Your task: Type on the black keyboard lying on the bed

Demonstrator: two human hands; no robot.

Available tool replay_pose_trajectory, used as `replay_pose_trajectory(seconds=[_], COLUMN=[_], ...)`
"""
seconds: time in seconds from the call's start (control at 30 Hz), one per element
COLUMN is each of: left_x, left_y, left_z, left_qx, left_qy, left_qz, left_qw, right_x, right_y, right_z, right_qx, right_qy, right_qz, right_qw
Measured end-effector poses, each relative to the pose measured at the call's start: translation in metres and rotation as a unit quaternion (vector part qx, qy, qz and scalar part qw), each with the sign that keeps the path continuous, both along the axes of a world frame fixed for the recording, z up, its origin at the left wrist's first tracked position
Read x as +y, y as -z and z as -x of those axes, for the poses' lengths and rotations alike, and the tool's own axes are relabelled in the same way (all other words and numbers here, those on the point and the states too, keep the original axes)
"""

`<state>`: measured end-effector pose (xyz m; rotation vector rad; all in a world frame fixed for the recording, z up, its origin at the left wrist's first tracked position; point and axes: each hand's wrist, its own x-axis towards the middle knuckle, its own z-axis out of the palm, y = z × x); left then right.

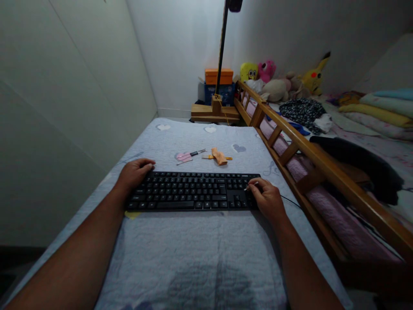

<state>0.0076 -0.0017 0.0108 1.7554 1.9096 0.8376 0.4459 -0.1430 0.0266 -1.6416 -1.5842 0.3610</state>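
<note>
A black keyboard (190, 191) lies flat on the pale blue quilted cover. My left hand (134, 174) grips its far left corner, fingers curled along the edge. At the keyboard's right end, my right hand (266, 196) pinches a thin white cotton swab (245, 189), its tip by the keys left of the number pad. Beyond the keyboard lie a slim tool with a black grip and metal tip (197, 153), a thin pale stick like another swab (184, 162), and an orange cloth (219, 156) across a yellow-handled brush (207, 157).
A black cable (290, 200) runs from beneath my right hand to the right. A wooden bed rail (290, 133) borders the right side, with plush toys (274, 88) and clothes behind it. At the back, a wooden stand (216, 110) holds a dark pole near an orange box (218, 76).
</note>
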Motion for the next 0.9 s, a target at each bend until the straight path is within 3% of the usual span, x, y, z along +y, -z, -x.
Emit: replay_pose_trajectory(seconds=[0.9], left_x=[0.000], left_y=[0.001], left_z=[0.000], left_qx=[-0.007], left_qy=[0.005], left_qz=[-0.012], left_qw=[1.000], right_x=[0.000], right_y=[-0.004], right_z=[-0.010], right_qx=[-0.017], right_qy=[0.035], right_qz=[-0.007], right_qw=[0.999])
